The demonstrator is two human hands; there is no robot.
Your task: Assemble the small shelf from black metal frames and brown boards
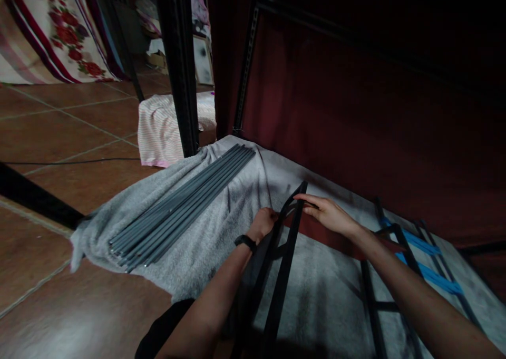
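Gripping a black frame (284,269) near its far end, above a grey cloth (233,216). Curling left hand (264,224) against the left rail, pinching its edge, fingertips partly hidden. Reaching right hand (324,211) to the right rail, fingers extended, thumb apart; not showing clearly enough to tell whether pinching. Keeping a stretch of cloth between frame and bundle of grey rods (182,211), lying left along the cloth's edge. Having more cloth to the right, running to a second black frame (387,306) and strips of blue tape (440,279). Facing a dark red sheet (336,111) along the far edge. Looking left past a black post (182,69) to brown tiled floor (79,122), striped cloth (162,127) and flowered blanket (71,37).
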